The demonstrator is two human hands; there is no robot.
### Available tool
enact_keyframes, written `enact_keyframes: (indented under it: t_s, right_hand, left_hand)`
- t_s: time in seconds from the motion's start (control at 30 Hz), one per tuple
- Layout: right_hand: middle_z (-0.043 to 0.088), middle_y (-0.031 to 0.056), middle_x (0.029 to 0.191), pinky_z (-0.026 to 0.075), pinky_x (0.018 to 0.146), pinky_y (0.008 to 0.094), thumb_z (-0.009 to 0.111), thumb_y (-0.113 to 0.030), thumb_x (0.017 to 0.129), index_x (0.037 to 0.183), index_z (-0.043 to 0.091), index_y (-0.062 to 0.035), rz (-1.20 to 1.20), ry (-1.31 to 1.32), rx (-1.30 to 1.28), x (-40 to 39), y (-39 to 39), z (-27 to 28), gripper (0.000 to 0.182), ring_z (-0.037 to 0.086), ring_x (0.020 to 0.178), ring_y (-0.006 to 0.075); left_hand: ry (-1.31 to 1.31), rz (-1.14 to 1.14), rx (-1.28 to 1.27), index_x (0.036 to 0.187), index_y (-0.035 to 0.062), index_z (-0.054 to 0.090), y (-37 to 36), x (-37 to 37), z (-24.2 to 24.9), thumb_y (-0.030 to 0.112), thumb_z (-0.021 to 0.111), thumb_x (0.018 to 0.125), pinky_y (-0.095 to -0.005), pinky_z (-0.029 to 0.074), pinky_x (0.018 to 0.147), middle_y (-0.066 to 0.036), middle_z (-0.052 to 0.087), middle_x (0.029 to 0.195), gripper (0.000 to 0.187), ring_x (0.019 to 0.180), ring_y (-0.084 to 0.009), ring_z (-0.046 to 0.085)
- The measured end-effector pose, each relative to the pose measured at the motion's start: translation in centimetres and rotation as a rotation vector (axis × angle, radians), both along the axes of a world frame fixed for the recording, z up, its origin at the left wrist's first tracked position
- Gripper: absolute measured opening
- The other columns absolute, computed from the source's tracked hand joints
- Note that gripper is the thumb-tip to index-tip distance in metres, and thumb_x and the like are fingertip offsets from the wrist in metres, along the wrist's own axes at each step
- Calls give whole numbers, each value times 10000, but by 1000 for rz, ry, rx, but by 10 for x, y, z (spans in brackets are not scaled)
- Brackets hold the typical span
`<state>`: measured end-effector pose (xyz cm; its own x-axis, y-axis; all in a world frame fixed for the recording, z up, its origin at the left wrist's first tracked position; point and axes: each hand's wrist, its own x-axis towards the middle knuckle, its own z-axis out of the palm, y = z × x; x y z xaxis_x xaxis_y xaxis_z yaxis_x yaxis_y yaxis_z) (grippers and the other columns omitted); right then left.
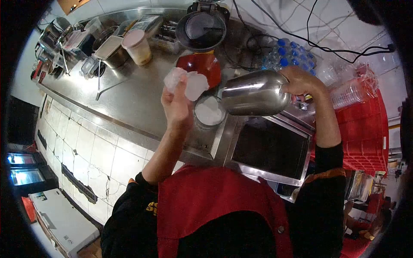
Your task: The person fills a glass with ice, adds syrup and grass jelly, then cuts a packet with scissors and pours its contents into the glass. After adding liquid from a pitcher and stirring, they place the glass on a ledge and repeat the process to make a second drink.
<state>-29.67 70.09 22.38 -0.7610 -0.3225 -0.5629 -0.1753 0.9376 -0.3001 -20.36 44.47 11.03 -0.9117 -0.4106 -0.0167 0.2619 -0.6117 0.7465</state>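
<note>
My left hand (175,109) is raised over the steel counter, fingers pinched on a pale, crumpled-looking white piece (173,79). Beside it, a rounder white piece (196,86) overlaps a red dish (208,64); what these white pieces are I cannot tell. My right hand (301,81) grips a shiny steel jug (256,93) at its right end. The jug is tipped on its side, its left end close to the rim of a round container (210,111) with white contents. The jug's handle is hidden by my fingers.
A dark round pan (201,31) stands at the back. Left of it are a lidded tub (137,46), a steel pot (112,51) and tongs (99,81). Blue-capped bottles (288,53), a red crate (361,129) and a dark framed panel (271,146) lie to the right.
</note>
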Motion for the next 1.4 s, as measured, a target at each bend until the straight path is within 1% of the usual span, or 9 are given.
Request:
enact_keyframes:
  t_s: [0.27, 0.47, 0.63, 0.77, 0.93, 1.03, 1.17, 1.3, 1.4]
  right_hand:
    - [573, 122, 550, 447, 338, 310, 507, -77, 702, 870, 558, 57, -119, 75, -16, 31, 34, 9, 221, 554, 398, 180]
    - [597, 147, 596, 468, 374, 322, 534, -78, 661, 870, 575, 67, -391, -27, 132, 64, 115, -45, 258, 578, 449, 205]
    - [606, 88, 628, 466, 420, 316, 562, -248, 681, 728, 594, -39, -321, -222, 197, 83, 205, -202, 217, 576, 485, 184]
    - [603, 76, 611, 444, 394, 289, 590, -314, 676, 725, 617, -62, -418, -226, -370, 132, 224, -287, 259, 558, 455, 173]
    - [601, 86, 608, 451, 418, 317, 592, -283, 678, 728, 630, -82, -597, -194, -2, 164, 214, -451, 211, 576, 493, 184]
    - [606, 97, 621, 454, 447, 358, 571, -257, 693, 698, 631, -83, -267, 109, 268, 175, 203, -491, 184, 590, 531, 201]
    - [604, 97, 629, 451, 451, 358, 572, -243, 689, 692, 626, -74, -294, -118, 141, 164, 195, -507, 177, 581, 527, 204]
    - [602, 98, 638, 448, 455, 359, 572, -228, 685, 687, 622, -65, -268, -210, 86, 147, 199, -514, 171, 572, 522, 207]
    - [601, 98, 644, 446, 458, 359, 573, -217, 683, 683, 619, -58, -230, -228, 57, 130, 198, -515, 166, 566, 519, 210]
  left_hand:
    - [105, -260, 47, 1097, 11, 492, 19, 24, 15, 101, 545, 839, -330, 481, 792, -76, 560, 1023, 278, 931, -186, 561]
    - [182, -802, -829, 1194, 57, 450, 77, 38, -32, 240, 625, 793, -349, 462, 816, -141, 554, 1076, 474, 958, -252, 564]
    - [433, -558, -1099, 1191, 52, 471, 84, 44, 3, 255, 653, 757, -406, 395, 856, -176, 538, 1072, 513, 1000, -314, 505]
    - [450, -232, -1235, 1078, 42, 548, 44, 32, 23, 188, 648, 740, -422, 388, 849, -171, 553, 1044, 381, 988, -330, 502]
    - [251, 17, -1457, 1043, 20, 552, -9, 22, -17, 186, 628, 742, -413, 396, 828, -181, 559, 1023, 352, 966, -345, 511]
    - [54, -59, -1466, 991, -6, 557, -28, 24, -56, 246, 593, 777, -394, 431, 736, -194, 582, 908, 333, 840, -339, 558]
    - [-151, -322, -1382, 790, -42, 582, -27, 32, -37, 358, 517, 835, -378, 450, 551, -197, 576, 612, 408, 557, -322, 582]
    - [35, -12, -1415, 631, -42, 558, -35, 24, -79, 405, 479, 854, -373, 435, 493, -161, 526, 490, 506, 461, -248, 554]
    - [-250, -162, -1080, 542, -21, 511, -38, 24, -94, 403, 486, 857, -356, 411, 449, -109, 506, 472, 529, 431, -180, 507]
